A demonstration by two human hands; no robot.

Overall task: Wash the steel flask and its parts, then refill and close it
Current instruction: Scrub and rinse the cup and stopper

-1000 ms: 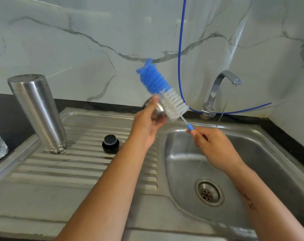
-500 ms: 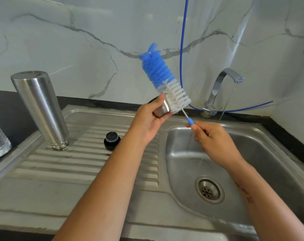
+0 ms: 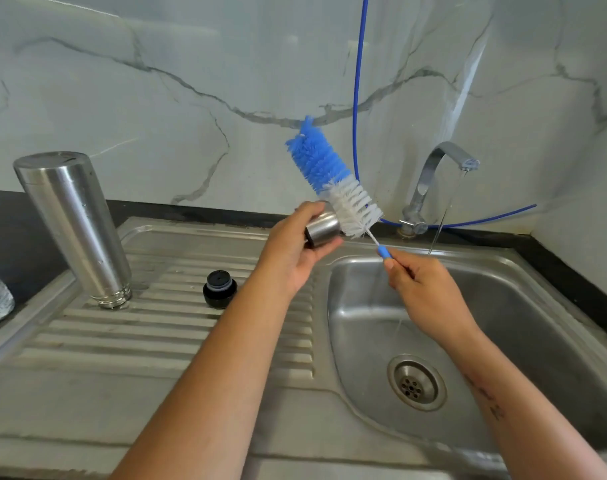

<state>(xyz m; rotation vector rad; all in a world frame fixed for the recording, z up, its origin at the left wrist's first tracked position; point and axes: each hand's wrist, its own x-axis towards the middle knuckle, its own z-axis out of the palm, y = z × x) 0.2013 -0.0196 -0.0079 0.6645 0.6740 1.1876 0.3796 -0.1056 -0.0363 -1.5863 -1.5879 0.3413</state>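
— Marble-veined wall (image 3: pixel 156 98) behind, steel draining surface (image 3: pixel 139 341) below. Where's the flask?

— Standing upside down on that surface: steel flask (image 3: pixel 75 230), black stopper (image 3: pixel 220 289) beside it.

— And your grip?

— My left hand (image 3: pixel 291 251) grips the steel cap (image 3: pixel 323 228); my right hand (image 3: pixel 427 292) pinches the brush (image 3: pixel 333 178) handle, bristles against the cap. Water runs from the tap (image 3: pixel 437 181) into the sink (image 3: pixel 555 323).

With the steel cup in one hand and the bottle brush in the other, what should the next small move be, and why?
Probably carry on scrubbing: the left hand grips the steel cup and the right hand holds the bottle brush, whose white bristles lie against the cup's side. After that, a rinse under the running tap seems likely.
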